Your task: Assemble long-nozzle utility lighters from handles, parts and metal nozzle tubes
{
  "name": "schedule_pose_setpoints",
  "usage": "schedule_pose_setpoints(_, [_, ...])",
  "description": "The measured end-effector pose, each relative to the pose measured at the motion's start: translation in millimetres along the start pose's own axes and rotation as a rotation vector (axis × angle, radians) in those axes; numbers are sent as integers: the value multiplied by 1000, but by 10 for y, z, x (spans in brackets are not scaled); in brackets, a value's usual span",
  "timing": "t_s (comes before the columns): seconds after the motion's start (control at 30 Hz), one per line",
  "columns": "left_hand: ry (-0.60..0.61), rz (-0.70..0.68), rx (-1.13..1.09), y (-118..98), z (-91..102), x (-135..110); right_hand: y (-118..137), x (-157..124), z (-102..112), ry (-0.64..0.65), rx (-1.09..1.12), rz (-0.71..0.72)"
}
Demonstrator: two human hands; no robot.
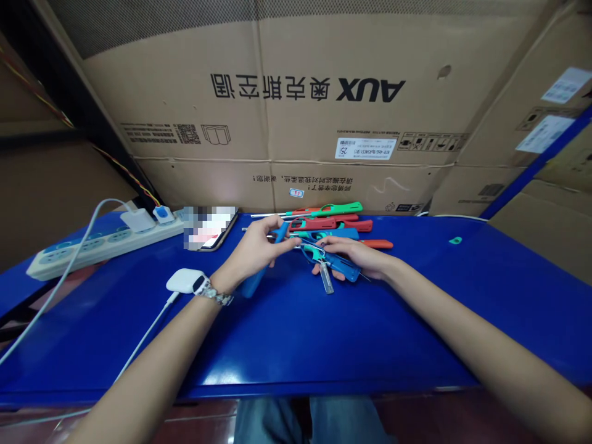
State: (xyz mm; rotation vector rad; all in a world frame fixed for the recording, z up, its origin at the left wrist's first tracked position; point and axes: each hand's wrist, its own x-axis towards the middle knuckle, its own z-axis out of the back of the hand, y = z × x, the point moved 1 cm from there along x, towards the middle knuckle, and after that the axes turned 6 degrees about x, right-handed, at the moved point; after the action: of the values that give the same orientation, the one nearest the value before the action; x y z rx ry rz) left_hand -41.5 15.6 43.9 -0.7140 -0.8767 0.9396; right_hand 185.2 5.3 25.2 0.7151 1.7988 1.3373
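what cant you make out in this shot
Head view only:
- phone screen: blurred over.
- blue part in the left hand: the fingers hide its middle.
- right hand on the blue lighter: the fingers hide whether it grips or just rests.
- teal bit at far right: too small to identify.
- pile of lighters: overlapping and partly behind the hands, so no sure count.

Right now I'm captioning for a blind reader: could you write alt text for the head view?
Two bare hands handle blue stick-lighter parts over a blue table: the left hand grips a blue shell piece, the right hand holds a blue lighter body. Red, green and blue lighters lie piled behind, a power strip at left.
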Motion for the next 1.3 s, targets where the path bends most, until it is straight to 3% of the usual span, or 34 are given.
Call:
schedule_pose_setpoints(0.1, [57, -111, 411, 24, -47, 10, -18, 1, -36, -2, 38, 25])
schedule_pose_setpoints(0.2, [98, -135, 779, 9, -79, 10, -51, 15, -39, -16, 54, 45])
schedule_pose_setpoints(0.37, [109, -150, 1031, -41, -93, -8, -93, 27, -17, -16, 47, 33])
schedule_pose_setpoints(0.63, [88, -208, 1103, -20, -39, -38, -90, -8, 3, -59, 52, 44])
schedule_pose_setpoints(1.3, [90, -178, 1022, -169, 10, -128, -113, 2, 31, -83, 55, 50])
